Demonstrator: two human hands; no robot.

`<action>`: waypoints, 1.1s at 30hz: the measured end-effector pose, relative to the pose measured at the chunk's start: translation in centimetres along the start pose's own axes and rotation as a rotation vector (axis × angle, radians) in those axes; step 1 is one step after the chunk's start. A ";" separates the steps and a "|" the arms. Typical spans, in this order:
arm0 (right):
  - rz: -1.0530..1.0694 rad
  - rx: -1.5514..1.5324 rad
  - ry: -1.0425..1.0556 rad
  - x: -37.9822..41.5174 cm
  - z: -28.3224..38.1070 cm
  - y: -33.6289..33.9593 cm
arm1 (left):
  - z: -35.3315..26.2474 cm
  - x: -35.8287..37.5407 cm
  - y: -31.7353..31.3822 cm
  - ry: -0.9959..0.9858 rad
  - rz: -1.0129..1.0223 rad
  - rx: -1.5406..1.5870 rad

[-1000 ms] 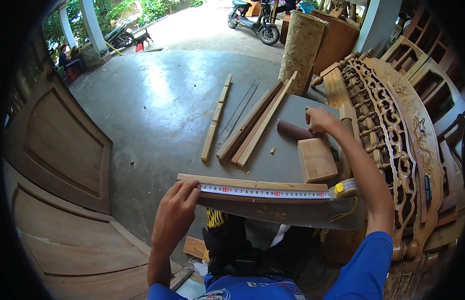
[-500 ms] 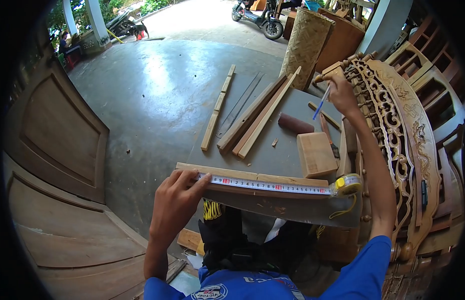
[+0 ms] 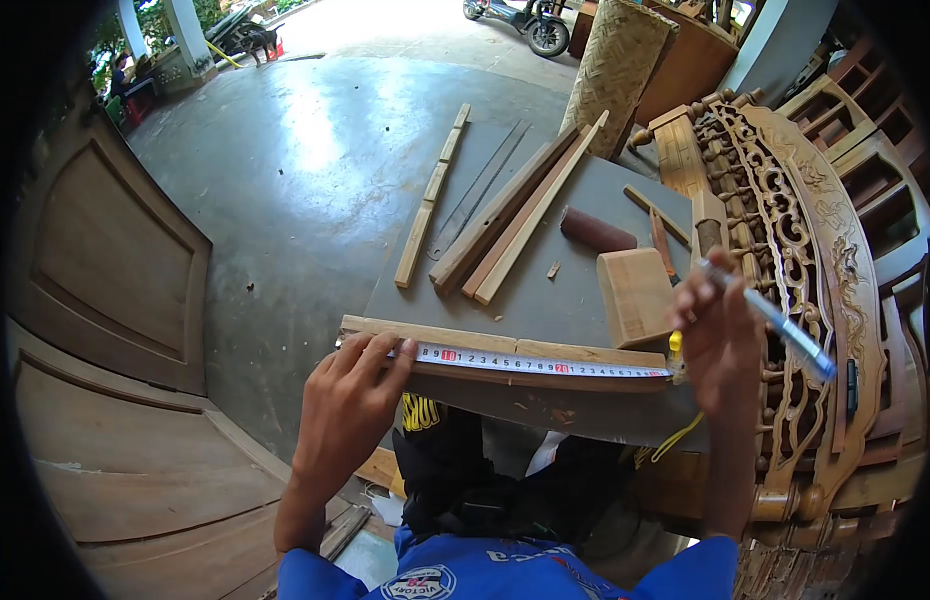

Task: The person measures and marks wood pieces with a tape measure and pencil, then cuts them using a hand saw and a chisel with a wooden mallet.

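Observation:
A tape measure [image 3: 485, 362] lies stretched along a wooden strip [image 3: 585, 353] at the table's near edge. My left hand [image 3: 355, 400] presses the tape's left part onto the strip, thumb and fingers together on it. My right hand [image 3: 720, 340] is over the strip's right end and hides most of the tape's case. A blue and white pen [image 3: 780, 325] is held in its fingers, pointing down to the right. Just left of this hand stands a wooden block [image 3: 635, 297].
Several wooden strips [image 3: 505, 215], a thin saw blade [image 3: 475, 200] and a dark red cylinder [image 3: 597, 230] lie on the grey table [image 3: 545, 300]. A carved wooden panel [image 3: 810, 230] stands at the right. Wooden doors [image 3: 115, 260] are at the left.
My right hand has come down and nearer with the pen, which has swung toward the right, and now covers the tape's case. My left hand stays on the tape.

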State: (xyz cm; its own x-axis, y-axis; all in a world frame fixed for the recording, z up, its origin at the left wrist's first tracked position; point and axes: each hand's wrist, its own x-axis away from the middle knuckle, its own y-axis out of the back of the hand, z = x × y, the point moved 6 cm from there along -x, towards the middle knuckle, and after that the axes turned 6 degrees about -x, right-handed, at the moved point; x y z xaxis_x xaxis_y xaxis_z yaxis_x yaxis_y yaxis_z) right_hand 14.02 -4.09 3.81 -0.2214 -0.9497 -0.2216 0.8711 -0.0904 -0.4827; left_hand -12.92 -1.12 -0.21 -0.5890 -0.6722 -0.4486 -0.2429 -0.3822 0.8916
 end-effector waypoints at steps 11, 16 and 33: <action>0.482 1.259 0.449 2.4 -1.3 -4.7 | 0.3 -0.2 0.0 0.024 0.008 0.037; 0.013 1.692 0.169 2.7 2.4 2.6 | 1.0 -0.6 0.1 0.075 0.073 0.130; 0.209 1.329 0.426 4.0 -0.8 -0.4 | -0.8 -0.4 0.0 0.033 0.079 0.012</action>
State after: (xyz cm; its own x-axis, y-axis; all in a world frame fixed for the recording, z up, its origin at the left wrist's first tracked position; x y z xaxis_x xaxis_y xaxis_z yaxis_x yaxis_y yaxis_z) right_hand 12.44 -7.63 2.41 0.0562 -0.8400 -0.5397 0.6085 -0.3997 0.6855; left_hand -12.10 -1.38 -0.08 -0.5808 -0.7207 -0.3784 -0.2057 -0.3198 0.9249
